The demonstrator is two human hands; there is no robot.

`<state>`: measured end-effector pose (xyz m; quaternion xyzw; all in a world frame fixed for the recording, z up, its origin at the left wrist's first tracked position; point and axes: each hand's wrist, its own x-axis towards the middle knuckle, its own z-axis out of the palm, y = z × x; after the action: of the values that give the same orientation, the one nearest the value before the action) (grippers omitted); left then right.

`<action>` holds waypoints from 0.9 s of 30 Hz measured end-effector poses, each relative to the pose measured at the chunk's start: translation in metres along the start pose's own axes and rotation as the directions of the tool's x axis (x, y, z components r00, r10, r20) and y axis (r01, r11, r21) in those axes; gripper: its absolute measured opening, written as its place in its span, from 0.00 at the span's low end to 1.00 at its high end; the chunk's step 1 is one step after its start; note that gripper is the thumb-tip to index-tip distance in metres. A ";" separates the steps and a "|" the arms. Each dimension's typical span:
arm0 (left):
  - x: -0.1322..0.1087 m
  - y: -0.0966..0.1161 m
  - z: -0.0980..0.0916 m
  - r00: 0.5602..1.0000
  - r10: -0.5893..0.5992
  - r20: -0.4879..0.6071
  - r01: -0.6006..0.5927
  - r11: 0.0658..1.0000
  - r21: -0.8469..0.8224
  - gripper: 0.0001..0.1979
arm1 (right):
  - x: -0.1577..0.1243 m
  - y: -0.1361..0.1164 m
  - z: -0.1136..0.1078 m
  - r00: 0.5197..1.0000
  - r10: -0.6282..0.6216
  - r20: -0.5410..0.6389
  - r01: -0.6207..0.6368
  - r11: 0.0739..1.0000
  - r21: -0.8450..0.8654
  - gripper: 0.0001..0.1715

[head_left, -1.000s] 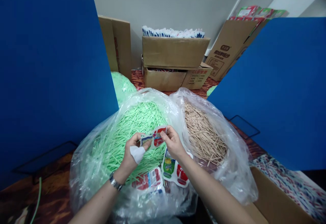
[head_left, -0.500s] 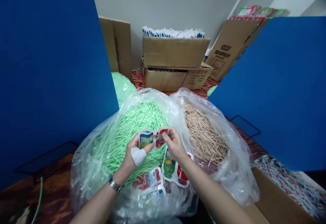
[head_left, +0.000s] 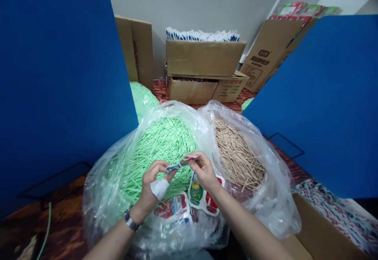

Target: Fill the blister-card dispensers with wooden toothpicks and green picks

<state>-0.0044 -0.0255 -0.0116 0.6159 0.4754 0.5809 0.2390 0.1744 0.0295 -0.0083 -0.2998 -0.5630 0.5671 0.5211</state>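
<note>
A small double pouch (head_left: 180,165) with blue and red print is held between my hands, tilted nearly edge-on and bent in the middle. My left hand (head_left: 150,185), with a white wrap at the thumb base, pinches its blue end. My right hand (head_left: 204,173) is closed on the red end. Below them lie a jar-printed green and red pouch (head_left: 196,191) and a red and clear pouch (head_left: 174,208). Underneath is a clear plastic bag (head_left: 112,212) full of thin green sticks (head_left: 165,138).
Right of it, another clear bag (head_left: 280,189) holds thin brown sticks (head_left: 236,155). Blue panels (head_left: 59,75) flank both sides. Stacked cardboard boxes (head_left: 203,59) stand at the back. An open carton (head_left: 321,228) with striped pieces is at the lower right.
The pouch has turned from facing me to nearly edge-on and now bends in the middle. My left hand has rotated with it, while my right hand keeps its grip.
</note>
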 end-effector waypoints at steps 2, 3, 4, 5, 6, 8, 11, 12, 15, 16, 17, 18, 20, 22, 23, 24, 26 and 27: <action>-0.002 0.003 0.002 1.000 0.023 0.019 -0.023 1.000 0.000 0.08 | -0.001 -0.002 0.002 0.999 -0.029 0.030 0.029 1.000 -0.010 0.06; -0.002 0.004 0.002 0.999 0.020 0.031 -0.020 1.000 0.001 0.09 | -0.002 -0.003 0.002 0.998 -0.038 0.041 0.038 0.999 -0.009 0.05; -0.003 0.004 0.003 0.999 0.007 0.047 -0.007 1.000 0.004 0.14 | -0.002 -0.004 0.001 0.998 -0.044 0.047 0.044 0.999 -0.009 0.05; -0.003 0.005 0.003 0.998 -0.004 0.063 0.003 1.000 0.007 0.21 | -0.003 -0.005 -0.001 0.998 -0.049 0.051 0.049 0.999 -0.011 0.05; -0.004 0.004 0.003 0.997 -0.007 0.079 0.006 1.000 0.010 0.26 | -0.004 -0.005 -0.003 0.997 -0.053 0.052 0.054 0.998 -0.018 0.04; -0.005 0.003 0.002 0.994 0.005 0.114 -0.008 1.000 0.030 0.30 | -0.007 -0.006 -0.009 0.997 -0.061 0.046 0.063 0.997 -0.041 0.04; -0.008 0.003 0.000 0.988 0.039 0.148 -0.051 0.996 0.077 0.25 | -0.012 -0.005 -0.017 0.998 -0.058 0.038 0.061 0.996 -0.066 0.05; -0.009 0.003 -0.001 0.987 0.050 0.154 -0.065 0.993 0.094 0.25 | -0.014 -0.005 -0.018 0.998 -0.055 0.035 0.057 0.996 -0.067 0.05; -0.012 0.003 -0.002 0.984 0.081 0.158 -0.102 0.986 0.129 0.24 | -0.018 -0.002 -0.021 0.998 -0.050 0.028 0.051 0.997 -0.054 0.06; -0.013 0.004 -0.003 0.985 0.085 0.153 -0.106 0.986 0.132 0.25 | -0.018 -0.002 -0.021 0.999 -0.049 0.023 0.050 0.997 -0.050 0.06; -0.014 0.004 -0.003 0.985 0.088 0.147 -0.107 0.986 0.127 0.24 | -0.019 -0.001 -0.020 0.999 -0.048 0.016 0.049 0.998 -0.046 0.06; -0.014 0.004 -0.003 0.986 0.097 0.137 -0.112 0.987 0.112 0.22 | -0.019 0.000 -0.020 0.999 -0.047 0.010 0.047 0.998 -0.042 0.07; -0.012 0.006 -0.001 0.987 0.119 0.104 -0.126 0.990 0.063 0.12 | -0.020 0.002 -0.017 0.999 -0.042 0.012 0.042 0.999 -0.034 0.07; -0.009 0.009 0.002 0.991 0.112 0.069 -0.113 0.993 0.017 0.08 | -0.020 0.002 -0.013 0.999 -0.037 0.034 0.038 0.998 -0.043 0.06; -0.008 0.010 0.004 0.995 0.086 0.051 -0.086 0.996 -0.001 0.09 | -0.020 0.002 -0.011 0.998 -0.034 0.046 0.037 0.998 -0.051 0.06; -0.006 0.012 0.006 0.998 0.049 0.036 -0.048 0.999 -0.016 0.09 | -0.020 0.002 -0.010 0.998 -0.035 0.050 0.037 0.998 -0.055 0.06; -0.005 0.013 0.008 0.999 -0.038 0.032 0.039 0.998 -0.040 0.09 | -0.020 0.001 -0.010 0.998 -0.040 0.042 0.042 0.998 -0.052 0.06; -0.005 0.013 0.008 0.997 -0.071 0.039 0.073 0.996 -0.043 0.12 | -0.020 0.000 -0.011 0.998 -0.044 0.035 0.046 0.998 -0.049 0.06</action>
<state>0.0081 -0.0335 -0.0050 0.6039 0.4796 0.5706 0.2824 0.1902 0.0144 -0.0150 -0.2902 -0.5922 0.5461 0.5165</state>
